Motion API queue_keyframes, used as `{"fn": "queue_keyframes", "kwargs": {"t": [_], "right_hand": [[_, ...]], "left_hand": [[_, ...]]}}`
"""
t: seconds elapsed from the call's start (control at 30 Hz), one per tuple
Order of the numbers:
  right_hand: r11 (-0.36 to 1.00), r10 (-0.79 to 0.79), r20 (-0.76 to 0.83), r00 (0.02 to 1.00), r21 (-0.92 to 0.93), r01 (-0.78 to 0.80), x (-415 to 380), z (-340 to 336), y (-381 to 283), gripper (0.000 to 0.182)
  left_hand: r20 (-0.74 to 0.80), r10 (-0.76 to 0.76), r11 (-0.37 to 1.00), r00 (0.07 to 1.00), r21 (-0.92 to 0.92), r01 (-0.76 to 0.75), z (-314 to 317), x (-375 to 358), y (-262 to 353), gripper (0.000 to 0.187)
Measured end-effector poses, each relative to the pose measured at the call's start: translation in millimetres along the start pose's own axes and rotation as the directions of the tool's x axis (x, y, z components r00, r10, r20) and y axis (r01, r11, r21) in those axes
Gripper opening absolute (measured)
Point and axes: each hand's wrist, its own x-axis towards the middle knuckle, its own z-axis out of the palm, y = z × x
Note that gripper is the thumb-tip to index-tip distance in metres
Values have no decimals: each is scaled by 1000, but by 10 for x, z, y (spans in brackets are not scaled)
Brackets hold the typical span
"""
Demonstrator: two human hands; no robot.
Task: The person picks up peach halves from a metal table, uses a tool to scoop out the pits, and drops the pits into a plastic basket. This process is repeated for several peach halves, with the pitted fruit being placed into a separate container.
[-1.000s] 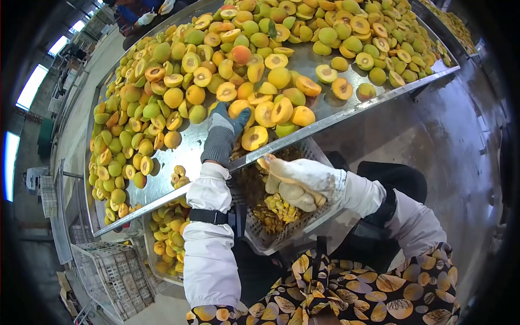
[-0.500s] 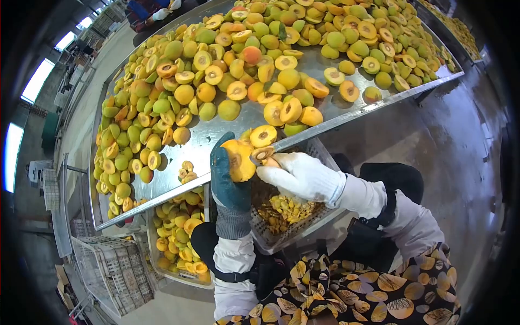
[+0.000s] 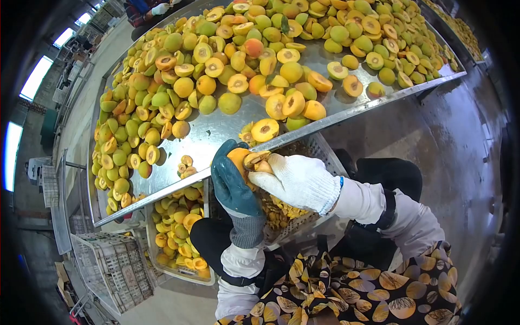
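Note:
My left hand (image 3: 234,179), in a dark green coated glove, is closed around a yellow peach half (image 3: 238,158) at the table's front edge. My right hand (image 3: 303,181), in a white knit glove, pinches a small pitting tool (image 3: 255,158) with a curved brownish end, pressed against the fruit. Fingers hide most of the tool and its handle. Another cut peach half (image 3: 265,130), with the stone showing, lies on the metal table just beyond my hands. Below them, a plastic crate (image 3: 325,154) holds yellowish scraps (image 3: 287,212).
Many halved peaches (image 3: 184,86) are heaped on the sloping metal table (image 3: 200,129). A crate of peach halves (image 3: 179,233) stands beneath its front edge, left of my legs. Farther left is a stacked grey crate (image 3: 116,271). Another person's gloved hand (image 3: 160,9) shows at the far side.
My left hand has turned inward, so the cut face of the peach half is now mostly hidden. My right hand and the tool have shifted slightly left, close against the fruit.

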Motion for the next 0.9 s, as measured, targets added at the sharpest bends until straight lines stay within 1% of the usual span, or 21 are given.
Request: {"fn": "queue_keyframes", "kwargs": {"t": [0.03, 0.1, 0.13, 0.23, 0.27, 0.3, 0.33, 0.4, 0.43, 0.5, 0.53, 0.6, 0.63, 0.67, 0.7, 0.73, 0.77, 0.8, 0.83, 0.87, 0.9], "right_hand": [[999, -29, 2, 1000, 18, 29, -2, 19, 11, 45], [993, -2, 103, 995, 119, -10, 7, 17, 31, 45], [986, 6, 154, 988, 165, -32, 12, 6, 47, 45], [977, -103, 260, 960, 205, 49, 28, -27, 73, 46], [942, 28, 396, 918, 297, -156, 61, -65, 60, 46], [863, 134, 535, 835, 352, -364, 111, -153, -4, 46], [743, 208, 668, 714, 367, -560, 128, -197, -38, 46], [872, 184, 469, 864, 328, -363, 60, -95, -4, 47], [922, 151, 362, 920, 285, -263, 26, -60, 2, 48], [945, 157, 314, 936, 228, -235, 0, -98, -7, 49], [956, 158, 287, 945, 195, -220, -3, -132, -11, 49], [926, 215, 179, 960, 274, -259, -36, -144, -1, 53], [908, 243, 130, 961, 319, -272, -34, -148, -17, 56], [878, 335, 170, 927, 301, -373, -4, -194, -21, 59], [862, 347, 175, 921, 329, -387, -3, -156, -14, 59], [844, 362, 180, 915, 354, -404, -18, -92, 14, 59], [826, 374, 186, 908, 377, -418, -28, -53, 46, 59], [776, 343, 234, 910, 475, -415, -6, -81, 61, 57], [714, 321, 362, 875, 515, -475, 5, -151, 76, 58], [649, 283, 482, 829, 540, -536, 17, -267, 82, 58], [581, 231, 593, 772, 552, -598, 28, -350, 93, 59]], "left_hand": [[-22, -39, 997, 999, -67, 37, 9, -10, 30, 42], [-10, -228, 906, 974, -369, 208, 15, -21, 60, 42], [7, -221, 915, 975, -344, 210, 3, -16, 76, 42], [53, -234, 920, 971, -310, 239, -65, 4, 72, 42], [67, -259, 907, 963, -326, 267, -78, 5, 64, 42], [84, -284, 892, 955, -342, 295, -84, -2, 59, 43], [57, -250, 924, 967, -284, 255, -82, -21, 73, 43], [12, -172, 971, 985, -167, 171, -54, -40, 119, 43], [24, -204, 953, 979, -222, 205, -41, -43, 109, 44], [53, -259, 907, 965, -330, 261, 4, -26, 41, 46], [89, -329, 794, 940, -513, 326, 16, -24, -22, 49], [198, -435, 458, 878, -791, 406, 8, -9, -123, 54], [152, -433, 564, 889, -724, 398, 14, -7, -119, 55], [107, -425, 660, 899, -643, 389, 31, -7, -89, 57], [69, -413, 743, 908, -551, 380, 59, -11, -61, 58], [141, -459, 504, 877, -772, 387, 96, -34, -67, 59], [22, -293, 808, 956, -529, 260, 124, -78, -134, 58], [-29, -82, 976, 996, -202, 74, 139, -100, -168, 57], [-2, 139, 979, 990, 152, -137, 144, -122, -187, 56], [-19, -2, 999, 1000, -52, 1, 130, -154, -176, 52], [-36, -142, 957, 989, -260, 128, 109, -130, -72, 48]]}}
